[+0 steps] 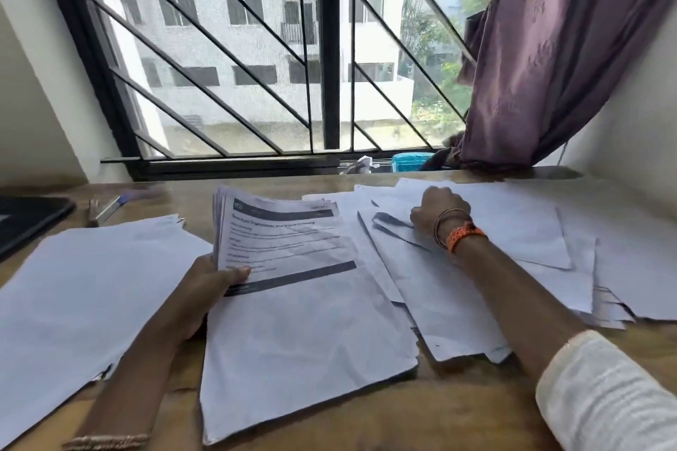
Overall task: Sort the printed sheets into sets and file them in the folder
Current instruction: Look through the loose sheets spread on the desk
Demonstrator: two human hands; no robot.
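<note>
- The counter (458,410) carries several groups of paper; no folder can be picked out for certain. A dark flat thing (25,220) lies at the far left edge, but I cannot tell what it is.
- A loose spread of blank-side sheets (520,231) covers the right half, overlapping at mixed angles, long edges running roughly away from the person.
- A squared pile (73,300) lies at the left, and another blank-topped pile (304,348) sits in the middle, near the body.
- The printed bundle (282,242) is raised over the middle pile, its long axis pointing away and slightly left, text side up.
- The left hand (205,293) grips that bundle at its near left corner, thumb on top.
- The right hand (437,210) reaches well into the loose spread, its fingers curled down on the sheets; whether they pinch one I cannot tell.
- Judged from this, the next sheet lies directly under the right hand, and must travel left toward the bundle.
</note>
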